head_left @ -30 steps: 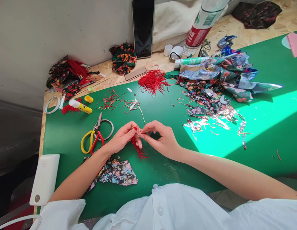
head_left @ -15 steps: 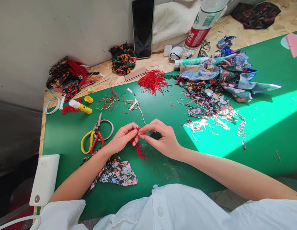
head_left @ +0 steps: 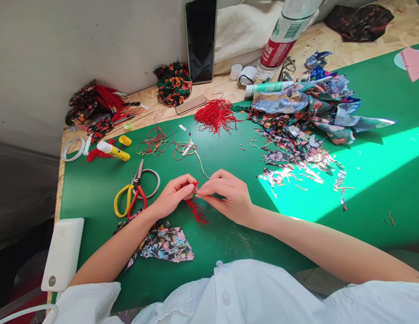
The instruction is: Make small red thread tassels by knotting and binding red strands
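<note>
Red thread tassel (head_left: 198,213) is held at its top by the left hand (head_left: 174,196), pinched between thumb and fingers; loose strands are hung below, toward the wearer. Right hand (head_left: 231,197) is brought in at the tassel's top, thumb and forefinger tips closed together; whether a fine thread is gripped there can't be told. Both hands are held over the green mat (head_left: 236,283), near the front edge. Thin cream cord (head_left: 201,166) is laid out just beyond the hands. Scissors with one yellow and one red handle (head_left: 137,189) are placed left of the left hand, overlapping a grey metallic-looking ring (head_left: 158,181). Black floral cloth piece (head_left: 170,243) is partly covered by the left forearm. Bright red thread heap (head_left: 216,116) is piled farther back; patterned fabric scraps (head_left: 293,153) are spread to the right.
</note>
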A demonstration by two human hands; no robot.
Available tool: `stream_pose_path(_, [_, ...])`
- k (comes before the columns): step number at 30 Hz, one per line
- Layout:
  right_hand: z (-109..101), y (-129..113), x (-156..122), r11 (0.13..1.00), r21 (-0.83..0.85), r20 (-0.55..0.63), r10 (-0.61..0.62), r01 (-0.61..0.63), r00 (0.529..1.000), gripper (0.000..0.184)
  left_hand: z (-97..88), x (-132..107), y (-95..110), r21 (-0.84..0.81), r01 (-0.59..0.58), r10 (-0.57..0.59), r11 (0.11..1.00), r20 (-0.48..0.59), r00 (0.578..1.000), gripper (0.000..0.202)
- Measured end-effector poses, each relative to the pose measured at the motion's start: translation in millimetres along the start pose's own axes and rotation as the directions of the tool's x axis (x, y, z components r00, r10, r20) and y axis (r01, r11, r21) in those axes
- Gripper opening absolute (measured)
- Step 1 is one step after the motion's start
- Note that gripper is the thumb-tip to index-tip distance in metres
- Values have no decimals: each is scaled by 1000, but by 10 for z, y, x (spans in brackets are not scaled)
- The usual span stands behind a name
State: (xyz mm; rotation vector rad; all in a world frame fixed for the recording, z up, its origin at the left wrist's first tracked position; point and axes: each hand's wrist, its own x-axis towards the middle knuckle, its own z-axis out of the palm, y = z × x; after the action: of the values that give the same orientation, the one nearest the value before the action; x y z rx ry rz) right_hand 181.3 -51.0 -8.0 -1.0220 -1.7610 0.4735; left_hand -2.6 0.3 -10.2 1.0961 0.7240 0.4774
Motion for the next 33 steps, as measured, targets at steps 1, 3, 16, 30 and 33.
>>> stream_pose_path(1, [-5, -2, 5, 1000, -19, 4, -11, 11, 1000, 5, 1, -4, 4, 19, 1, -1, 1000, 5, 1000, 25])
stream_pose_path(3, [-17, -10, 13, 999, -53, 2, -13, 13, 1000, 5, 3, -11, 15, 72, -1, 0, 997, 16, 1000, 25])
stream_pose_path(16, [-26, -3, 43, 998, 45, -24, 52, -51, 998, 2, 1, -34, 51, 188, -37, 24, 981, 67, 997, 25])
stream_pose_path(30, [-60, 33, 49, 961, -261, 60, -74, 87, 995, 23, -1, -29, 92, 322, -58, 27, 945, 100, 995, 27])
stream_pose_path(33, [-76, 32, 53, 846, -483, 159, -167, 224, 973, 24, 6, -32, 100, 384, -87, 43, 919, 124, 991, 28])
